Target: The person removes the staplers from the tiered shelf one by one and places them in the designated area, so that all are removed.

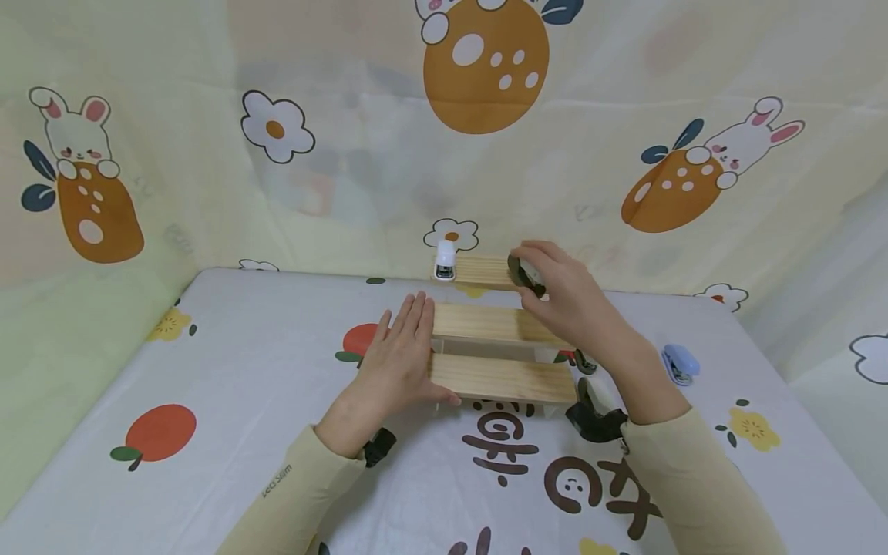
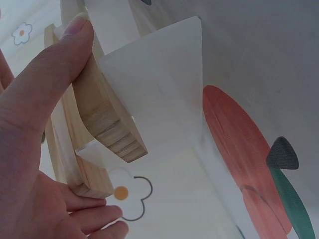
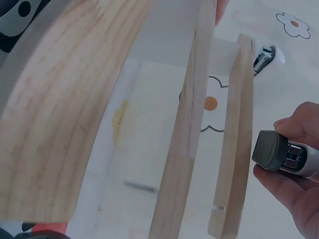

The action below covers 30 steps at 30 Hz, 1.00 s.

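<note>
A tiered wooden rack with translucent side panels stands in the middle of the table. My left hand rests against its left end with the fingers straight; the thumb touches the front plank. At the rear plank's right end, my right hand pinches a mini stapler with a dark grey end and a pale body between thumb and fingers. In the right wrist view that stapler is just beside the rear plank. A white mini stapler stands upright at the same plank's left end.
A blue mini stapler lies on the table right of my right forearm. A small dark object, partly hidden, sits by the rack's right end. A patterned cloth hangs close behind the rack.
</note>
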{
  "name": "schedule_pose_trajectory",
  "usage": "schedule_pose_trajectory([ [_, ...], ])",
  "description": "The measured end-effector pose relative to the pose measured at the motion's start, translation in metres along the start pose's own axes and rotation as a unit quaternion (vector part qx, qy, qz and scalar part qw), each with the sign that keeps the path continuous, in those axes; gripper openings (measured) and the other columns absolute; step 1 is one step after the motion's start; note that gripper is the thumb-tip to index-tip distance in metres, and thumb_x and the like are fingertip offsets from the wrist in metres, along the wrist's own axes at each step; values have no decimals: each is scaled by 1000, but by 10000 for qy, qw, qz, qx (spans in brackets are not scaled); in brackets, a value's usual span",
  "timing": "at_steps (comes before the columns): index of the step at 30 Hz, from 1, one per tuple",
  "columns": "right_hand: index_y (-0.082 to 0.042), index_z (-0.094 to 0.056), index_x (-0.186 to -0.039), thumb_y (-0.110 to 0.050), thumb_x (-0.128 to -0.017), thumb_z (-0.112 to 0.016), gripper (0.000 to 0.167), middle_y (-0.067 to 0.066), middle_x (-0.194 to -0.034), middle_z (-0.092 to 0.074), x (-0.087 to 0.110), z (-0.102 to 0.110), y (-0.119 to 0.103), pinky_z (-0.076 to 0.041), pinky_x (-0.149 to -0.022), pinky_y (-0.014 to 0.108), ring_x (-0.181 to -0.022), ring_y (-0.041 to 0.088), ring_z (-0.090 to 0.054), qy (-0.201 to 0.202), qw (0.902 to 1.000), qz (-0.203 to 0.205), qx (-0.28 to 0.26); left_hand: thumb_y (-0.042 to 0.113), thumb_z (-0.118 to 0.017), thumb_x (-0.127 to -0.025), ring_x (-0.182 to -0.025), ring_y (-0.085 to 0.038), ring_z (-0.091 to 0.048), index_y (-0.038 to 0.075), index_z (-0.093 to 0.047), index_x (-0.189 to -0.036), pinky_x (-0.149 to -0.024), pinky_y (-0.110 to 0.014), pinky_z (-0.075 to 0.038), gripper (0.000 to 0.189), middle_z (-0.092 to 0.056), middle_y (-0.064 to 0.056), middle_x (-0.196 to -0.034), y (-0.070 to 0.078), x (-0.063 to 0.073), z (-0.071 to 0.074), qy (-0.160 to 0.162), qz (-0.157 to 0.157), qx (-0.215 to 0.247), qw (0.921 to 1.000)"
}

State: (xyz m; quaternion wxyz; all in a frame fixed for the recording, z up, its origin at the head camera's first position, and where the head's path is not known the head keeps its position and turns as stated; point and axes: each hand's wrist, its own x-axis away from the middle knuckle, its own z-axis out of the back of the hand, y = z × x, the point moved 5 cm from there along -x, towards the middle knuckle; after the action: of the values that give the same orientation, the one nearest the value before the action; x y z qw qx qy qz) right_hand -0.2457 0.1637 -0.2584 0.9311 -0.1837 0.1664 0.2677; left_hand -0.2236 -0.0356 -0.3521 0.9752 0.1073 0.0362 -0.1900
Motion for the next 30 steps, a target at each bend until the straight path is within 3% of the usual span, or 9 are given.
schedule_pose_trajectory([
  [14,3,-56,-133,3,-86,-68,49,23,-140,-52,34,18,6,-48,-100,58,-128,41,-52,354,9993,-42,-77,68,-87,-55,-155,-30,-12,0,-13,-158,-125,-51,-14,144,-13,-15,-167,0,0,1,-16,22,-25,10000],
  [26,3,-56,-132,4,-83,-69,51,24,-141,-51,64,20,20,-48,-97,62,-126,44,-52,418,9983,-403,-38,68,-86,-55,-155,-30,-11,0,-12,-158,-125,-51,-13,145,-12,-15,-167,0,0,1,-40,37,-44,10000],
  [30,3,-57,-131,5,-82,-70,52,24,-140,-52,72,19,23,-49,-95,61,-126,44,-53,523,9980,-360,-1,68,-87,-54,-155,-30,-13,-1,-13,-157,-125,-51,-15,144,-13,-16,-166,1,0,1,12,14,-50,10000],
])
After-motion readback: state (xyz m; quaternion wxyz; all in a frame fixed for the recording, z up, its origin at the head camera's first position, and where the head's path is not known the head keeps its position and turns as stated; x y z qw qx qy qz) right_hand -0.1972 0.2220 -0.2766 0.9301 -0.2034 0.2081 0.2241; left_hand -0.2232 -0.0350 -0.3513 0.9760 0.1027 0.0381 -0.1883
